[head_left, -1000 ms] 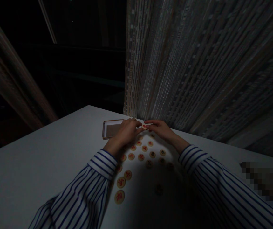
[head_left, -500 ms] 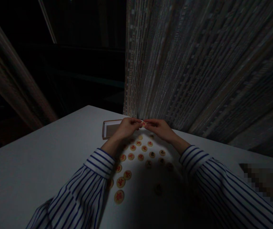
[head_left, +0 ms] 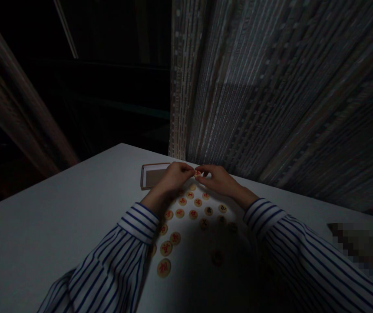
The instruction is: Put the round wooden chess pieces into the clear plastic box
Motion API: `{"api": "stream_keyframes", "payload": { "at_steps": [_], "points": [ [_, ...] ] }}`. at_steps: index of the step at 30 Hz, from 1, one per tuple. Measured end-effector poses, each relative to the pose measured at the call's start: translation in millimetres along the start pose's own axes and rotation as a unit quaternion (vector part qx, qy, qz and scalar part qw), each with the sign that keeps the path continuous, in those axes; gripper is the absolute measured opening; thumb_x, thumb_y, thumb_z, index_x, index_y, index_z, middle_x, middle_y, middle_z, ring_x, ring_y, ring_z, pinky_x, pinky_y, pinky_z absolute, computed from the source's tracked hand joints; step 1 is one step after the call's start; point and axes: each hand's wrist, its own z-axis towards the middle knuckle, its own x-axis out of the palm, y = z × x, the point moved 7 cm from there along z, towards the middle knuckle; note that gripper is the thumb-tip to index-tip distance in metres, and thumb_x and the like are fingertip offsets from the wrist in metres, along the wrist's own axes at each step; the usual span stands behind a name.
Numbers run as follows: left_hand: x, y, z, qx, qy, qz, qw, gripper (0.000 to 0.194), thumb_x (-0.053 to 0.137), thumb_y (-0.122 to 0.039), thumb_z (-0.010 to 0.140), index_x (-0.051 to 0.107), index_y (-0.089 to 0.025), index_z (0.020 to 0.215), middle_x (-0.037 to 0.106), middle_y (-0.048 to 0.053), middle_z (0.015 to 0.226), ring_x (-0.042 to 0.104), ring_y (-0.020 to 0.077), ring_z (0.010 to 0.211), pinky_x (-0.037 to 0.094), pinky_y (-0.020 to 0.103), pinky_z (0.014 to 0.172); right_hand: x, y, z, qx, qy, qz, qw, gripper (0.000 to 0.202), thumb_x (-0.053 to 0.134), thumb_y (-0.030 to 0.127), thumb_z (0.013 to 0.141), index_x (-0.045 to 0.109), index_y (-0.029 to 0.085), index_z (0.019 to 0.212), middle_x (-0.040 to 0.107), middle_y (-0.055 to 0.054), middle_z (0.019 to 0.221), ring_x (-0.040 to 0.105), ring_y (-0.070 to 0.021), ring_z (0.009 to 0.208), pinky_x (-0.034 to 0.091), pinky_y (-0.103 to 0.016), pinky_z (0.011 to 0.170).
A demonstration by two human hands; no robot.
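Near the far edge of the table, a round xiangqi piece (head_left: 197,173) with a red character is held raised between my two hands. My left hand (head_left: 177,175) pinches it from the left with thumb and forefinger. From the right, my right hand (head_left: 218,178) grips its edge, fingers curved. Beneath and nearer to me lie several loose xiangqi pieces, some with red characters like this piece (head_left: 164,268), others with dark ones like this piece (head_left: 209,211). One piece (head_left: 192,187) just below my hands looks blank on top. Shadow and my left forearm hide some of them.
A shallow open box (head_left: 143,177) with a brown rim lies behind my left hand, partly covered by it. The white table (head_left: 75,208) ends in a corner at the back. A striped curtain (head_left: 225,108) hangs along its right far edge. A pixelated patch covers something at right.
The held piece has come slightly lower and tilted so its red face shows more. My right hand's fingers have spread a little wider around it. The pieces on the table stay put.
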Motion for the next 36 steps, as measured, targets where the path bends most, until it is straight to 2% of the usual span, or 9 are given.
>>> {"api": "stream_keyframes", "payload": {
  "at_steps": [6,10,15,21,26,36],
  "points": [
    [-13.3,-4.5,-3.6,0.030,-0.034,0.143,0.989,0.024,0.049,-0.028,0.077,0.068,-0.016,0.086,0.070,0.006,0.086,0.063,0.0181,0.079,0.045,0.026,0.071,4.1,-11.7,-1.1,0.055,0.020,-0.089,0.994,0.033,0.052,0.028,0.076,0.062,0.015,0.106,0.067,-0.009,0.095,0.060,-0.0187,0.083,0.042,-0.028,0.076],
    [-20.8,-2.9,-4.7,0.036,-0.016,0.233,0.972,0.026,0.047,-0.029,0.079,0.068,-0.018,0.088,0.070,0.008,0.086,0.063,0.0206,0.080,0.045,0.029,0.072,8.6,-21.5,-1.2,0.089,0.046,-0.151,0.983,0.037,0.051,0.030,0.076,0.061,0.016,0.109,0.066,-0.010,0.096,0.060,-0.0210,0.086,0.041,-0.029,0.076],
    [-33.7,0.4,-5.7,0.029,-0.008,0.314,0.949,0.027,0.048,-0.033,0.079,0.068,-0.019,0.089,0.070,0.010,0.087,0.063,0.0241,0.083,0.045,0.033,0.071,15.0,-24.8,0.3,0.078,0.074,-0.191,0.976,0.033,0.048,0.029,0.077,0.063,0.016,0.104,0.066,-0.010,0.098,0.060,-0.0219,0.086,0.040,-0.030,0.074],
    [-42.8,-2.3,-8.0,0.026,-0.001,0.337,0.941,0.028,0.047,-0.034,0.079,0.069,-0.020,0.089,0.070,0.009,0.090,0.063,0.0245,0.085,0.044,0.032,0.071,22.1,-30.4,-1.6,0.093,0.126,-0.229,0.961,0.030,0.044,0.031,0.079,0.065,0.019,0.099,0.067,-0.010,0.099,0.059,-0.0242,0.091,0.038,-0.032,0.073],
    [-43.1,-2.6,-8.0,0.026,-0.003,0.339,0.940,0.028,0.046,-0.033,0.079,0.068,-0.020,0.090,0.070,0.009,0.091,0.062,0.0249,0.087,0.044,0.032,0.072,26.5,-33.0,-0.7,0.102,0.151,-0.242,0.953,0.029,0.045,0.029,0.078,0.066,0.019,0.095,0.067,-0.012,0.099,0.058,-0.0274,0.092,0.037,-0.038,0.075],
    [-43.6,3.4,-5.9,0.019,0.011,0.345,0.939,0.030,0.045,-0.031,0.080,0.067,-0.017,0.095,0.069,0.011,0.096,0.061,0.0256,0.091,0.044,0.033,0.075,34.4,-29.4,0.6,0.096,0.191,-0.251,0.944,0.027,0.044,0.025,0.075,0.067,0.022,0.089,0.068,-0.009,0.094,0.056,-0.0265,0.094,0.032,-0.042,0.080]
  ]
}}
